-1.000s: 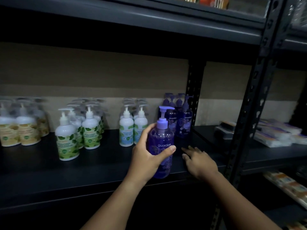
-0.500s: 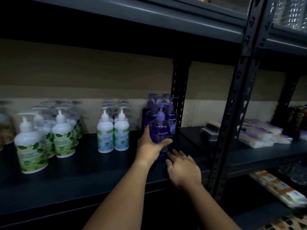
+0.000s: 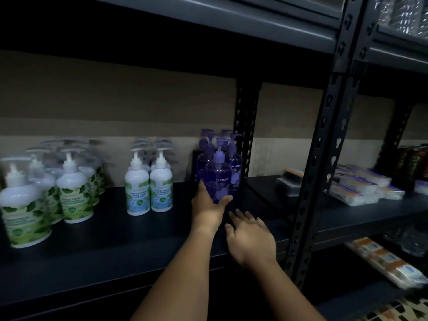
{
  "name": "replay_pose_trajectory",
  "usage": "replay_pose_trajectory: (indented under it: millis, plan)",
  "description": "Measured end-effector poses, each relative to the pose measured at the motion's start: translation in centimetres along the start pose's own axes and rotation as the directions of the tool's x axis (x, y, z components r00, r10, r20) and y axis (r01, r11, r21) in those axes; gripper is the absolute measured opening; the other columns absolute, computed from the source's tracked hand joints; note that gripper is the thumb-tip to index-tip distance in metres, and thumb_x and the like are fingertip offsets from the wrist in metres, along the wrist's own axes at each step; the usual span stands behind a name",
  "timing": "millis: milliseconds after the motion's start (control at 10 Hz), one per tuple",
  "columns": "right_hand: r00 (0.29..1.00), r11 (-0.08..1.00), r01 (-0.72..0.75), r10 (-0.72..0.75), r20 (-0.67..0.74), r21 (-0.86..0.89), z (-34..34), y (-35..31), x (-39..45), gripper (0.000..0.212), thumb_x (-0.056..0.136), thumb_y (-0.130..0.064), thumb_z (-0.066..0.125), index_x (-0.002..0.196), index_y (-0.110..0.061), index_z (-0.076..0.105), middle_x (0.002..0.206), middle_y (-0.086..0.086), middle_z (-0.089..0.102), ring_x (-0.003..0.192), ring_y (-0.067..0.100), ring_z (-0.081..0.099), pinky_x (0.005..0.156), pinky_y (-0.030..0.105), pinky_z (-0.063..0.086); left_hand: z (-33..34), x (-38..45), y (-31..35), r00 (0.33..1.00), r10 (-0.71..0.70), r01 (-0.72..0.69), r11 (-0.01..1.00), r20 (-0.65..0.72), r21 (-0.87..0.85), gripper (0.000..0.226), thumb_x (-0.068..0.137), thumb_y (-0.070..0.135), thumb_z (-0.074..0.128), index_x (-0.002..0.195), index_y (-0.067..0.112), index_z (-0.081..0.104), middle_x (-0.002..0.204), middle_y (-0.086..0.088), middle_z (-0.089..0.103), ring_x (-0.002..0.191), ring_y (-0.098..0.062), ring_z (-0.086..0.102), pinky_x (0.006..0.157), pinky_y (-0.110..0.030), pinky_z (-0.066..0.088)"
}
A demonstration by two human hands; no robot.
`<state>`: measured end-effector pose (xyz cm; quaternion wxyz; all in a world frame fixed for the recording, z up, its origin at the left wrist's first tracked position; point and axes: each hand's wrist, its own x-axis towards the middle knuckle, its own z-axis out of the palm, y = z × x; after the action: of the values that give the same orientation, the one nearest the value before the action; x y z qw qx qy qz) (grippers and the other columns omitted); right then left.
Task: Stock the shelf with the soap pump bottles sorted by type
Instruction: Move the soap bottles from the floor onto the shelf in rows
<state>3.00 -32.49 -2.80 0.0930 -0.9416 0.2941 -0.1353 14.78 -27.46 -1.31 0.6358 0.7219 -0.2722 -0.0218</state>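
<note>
My left hand grips a purple pump bottle that stands on the dark shelf, right in front of several more purple bottles by the rear upright. My right hand lies flat and open on the shelf just right of it, holding nothing. Two white bottles with blue labels stand to the left. Farther left is a group of white bottles with green leaf labels.
A black perforated upright rises at the shelf's front right corner. The neighbouring shelf holds flat packets and dark cans. Wrapped packs lie on a lower shelf. Another shelf board runs overhead.
My left hand has carried the purple bottle from the shelf's front back to the purple group and set it down. My right hand stays flat on the shelf. The view has shifted right.
</note>
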Motion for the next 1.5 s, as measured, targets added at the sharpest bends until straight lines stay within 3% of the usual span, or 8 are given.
replay_pose_trajectory:
  millis: [100,200,600,900,1200,1300,1400,1500]
  plan:
    - [1.0,1.0,0.001,-0.001,-0.004,-0.003,0.0,0.0,0.0,0.056,0.108,-0.043,0.025,0.161,-0.026,0.028,0.169,-0.006,0.024,0.156,0.014,0.015,0.127,0.035,0.01,0.0,0.2,0.0,1.0,-0.009,0.009,1.0,0.001,0.006,0.078,0.085,0.019,0.085,0.152,0.017,0.044,0.141,-0.005,0.062,0.118,-0.014,0.06,0.09,-0.014,0.039]
    - [1.0,1.0,-0.001,0.001,-0.004,0.0,0.0,-0.1,0.0,0.056,0.108,-0.043,0.025,0.161,-0.026,0.029,0.169,-0.006,0.024,0.156,0.014,0.015,0.127,0.035,0.01,0.0,0.2,-0.1,1.0,-0.024,0.024,1.0,0.002,0.012,0.074,0.085,0.017,0.085,0.148,0.015,0.046,0.14,-0.007,0.062,0.11,-0.01,0.056,0.085,-0.011,0.038]
    - [1.0,1.0,0.003,-0.003,0.002,-0.007,-0.1,-0.1,0.0,0.056,0.107,-0.044,0.027,0.16,-0.025,0.03,0.169,-0.004,0.024,0.156,0.016,0.017,0.127,0.037,0.012,0.4,1.1,-0.9,0.998,-0.013,0.019,0.997,-0.067,0.08,0.076,0.08,0.025,0.089,0.144,0.011,0.051,0.139,-0.014,0.058,0.131,-0.031,0.055,0.106,-0.034,0.045]
    - [1.0,1.0,0.001,-0.001,-0.01,-0.005,0.0,-0.1,0.0,0.056,0.107,-0.044,0.027,0.16,-0.026,0.032,0.168,-0.006,0.025,0.156,0.016,0.017,0.127,0.036,0.011,0.5,1.8,-1.9,0.997,-0.014,0.02,0.996,-0.073,0.085,0.078,0.077,0.032,0.091,0.143,0.015,0.053,0.135,-0.011,0.062,0.128,-0.031,0.057,0.109,-0.045,0.049]
    - [0.999,1.0,-0.003,0.005,-0.043,0.026,-0.7,-0.7,-0.9,0.052,0.107,-0.043,0.032,0.156,-0.026,0.041,0.164,-0.004,0.034,0.154,0.016,0.023,0.125,0.034,0.016,-1.2,0.2,-1.2,0.997,-0.073,0.072,0.997,-0.029,-0.012,0.09,0.063,0.013,0.098,0.141,0.021,0.054,0.135,0.001,0.066,0.124,-0.02,0.063,0.108,-0.036,0.051]
    - [0.991,0.997,-0.05,0.056,-0.119,0.057,-1.1,-1.6,-1.9,0.044,0.106,-0.042,0.039,0.142,-0.024,0.057,0.15,-0.003,0.052,0.141,0.019,0.041,0.114,0.033,0.033,-2.9,-2.0,-0.6,0.994,-0.109,0.11,0.992,0.017,-0.06,0.091,0.071,0.003,0.093,0.149,0.012,0.046,0.135,0.0,0.06,0.12,-0.014,0.058,0.104,-0.028,0.047]
    - [0.977,0.996,-0.064,0.076,-0.197,0.067,-1.2,-3.0,-3.8,0.037,0.106,-0.04,0.042,0.128,-0.022,0.066,0.13,0.0,0.064,0.122,0.02,0.055,0.095,0.031,0.044,-5.4,-5.2,0.0,0.992,-0.105,0.107,0.994,0.066,-0.023,0.079,0.077,0.01,0.091,0.145,0.007,0.051,0.139,-0.012,0.062,0.123,-0.017,0.06,0.107,-0.031,0.05]
    - [0.949,0.992,-0.009,0.047,-0.311,0.124,-0.2,-4.2,-6.7,0.03,0.103,-0.036,0.05,0.116,-0.02,0.072,0.112,0.001,0.07,0.109,0.02,0.058,0.083,0.034,0.049,-8.5,-9.9,0.6,0.989,-0.033,0.037,0.999,0.146,-0.028,0.04,0.084,0.008,0.084,0.121,0.01,0.069,0.113,-0.007,0.075,0.101,-0.014,0.072,0.091,-0.024,0.057]
